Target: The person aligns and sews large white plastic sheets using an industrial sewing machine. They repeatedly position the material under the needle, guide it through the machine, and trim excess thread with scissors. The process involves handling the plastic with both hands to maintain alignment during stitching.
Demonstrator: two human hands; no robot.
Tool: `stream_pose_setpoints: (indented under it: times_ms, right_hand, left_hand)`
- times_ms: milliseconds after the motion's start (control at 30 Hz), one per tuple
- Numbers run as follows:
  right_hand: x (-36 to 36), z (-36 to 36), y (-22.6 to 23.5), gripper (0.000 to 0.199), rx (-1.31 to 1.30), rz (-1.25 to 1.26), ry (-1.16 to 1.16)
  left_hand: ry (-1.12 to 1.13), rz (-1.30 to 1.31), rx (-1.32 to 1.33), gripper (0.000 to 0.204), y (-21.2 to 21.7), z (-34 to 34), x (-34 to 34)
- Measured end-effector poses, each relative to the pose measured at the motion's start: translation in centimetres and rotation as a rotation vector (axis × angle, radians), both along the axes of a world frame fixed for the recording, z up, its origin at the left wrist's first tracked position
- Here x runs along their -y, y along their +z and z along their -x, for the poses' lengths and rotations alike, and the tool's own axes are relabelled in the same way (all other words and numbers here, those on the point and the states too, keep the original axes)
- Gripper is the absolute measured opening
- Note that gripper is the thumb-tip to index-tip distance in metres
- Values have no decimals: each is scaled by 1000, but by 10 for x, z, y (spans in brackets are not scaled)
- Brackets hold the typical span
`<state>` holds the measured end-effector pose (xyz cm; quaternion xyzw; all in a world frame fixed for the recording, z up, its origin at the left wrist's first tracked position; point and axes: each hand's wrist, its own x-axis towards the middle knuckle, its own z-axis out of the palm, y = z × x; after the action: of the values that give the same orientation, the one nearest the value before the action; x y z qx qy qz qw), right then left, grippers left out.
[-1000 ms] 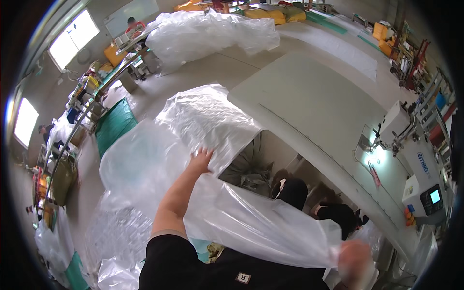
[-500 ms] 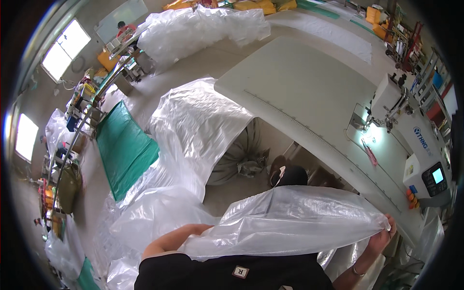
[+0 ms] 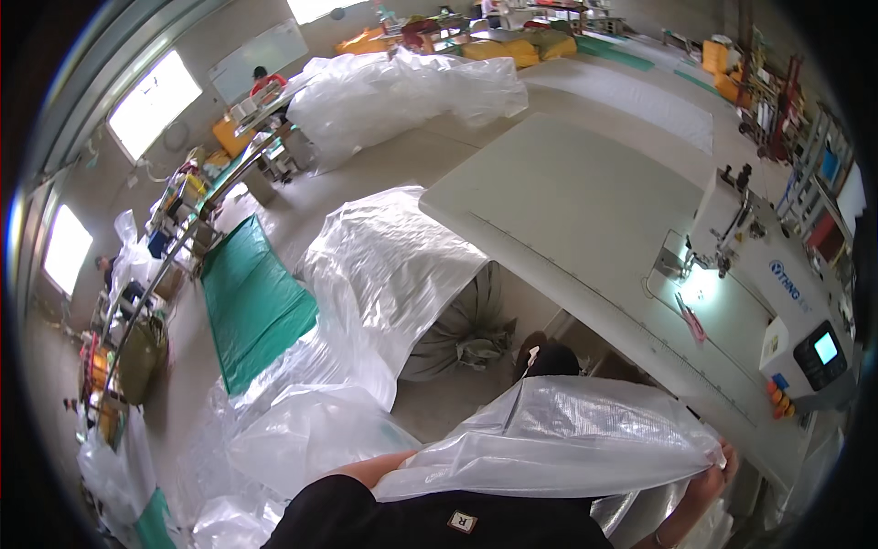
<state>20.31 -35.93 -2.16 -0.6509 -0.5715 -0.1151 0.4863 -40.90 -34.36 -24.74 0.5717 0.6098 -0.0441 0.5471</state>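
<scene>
A translucent white plastic sheet (image 3: 585,430) stretches across my lap in loose folds. My right hand (image 3: 715,474) is closed on its right end, beside the front edge of the sewing table (image 3: 549,165). On the left, my forearm (image 3: 380,467) goes in under the sheet, and the plastic hides that hand and its fingers. More of the same plastic (image 3: 320,439) spills down to my left toward the floor. The sewing machine (image 3: 745,238) stands at the right with its lamp lit, and small pink-handled snips (image 3: 692,320) lie near its needle area.
A green sheet (image 3: 251,306) lies on the floor to the left. Beneath the table sits a gathered grey bundle (image 3: 471,334). A big heap of clear plastic (image 3: 393,96) is farther back. Another person (image 3: 265,80) in red is at a far bench.
The view has tilted up slightly, so the room sits lower in the picture. My right hand still grips the sheet's end, a little lower and farther left in the picture.
</scene>
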Motion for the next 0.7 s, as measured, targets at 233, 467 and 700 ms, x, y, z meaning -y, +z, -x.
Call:
stream_pose_setpoints:
  times_ms: [233,467,700]
  right_hand:
    - [15,-20,-28,21,-670,71,220]
    - [9,-23,-48,34,-474,-5,5]
    - [12,-39,-41,32,-786,76,309]
  left_hand:
    - [62,18,28,55,-9,-9,15]
    - [51,164,101,49,-26,-11,34]
    - [147,-277,-492,23,-21,5,3]
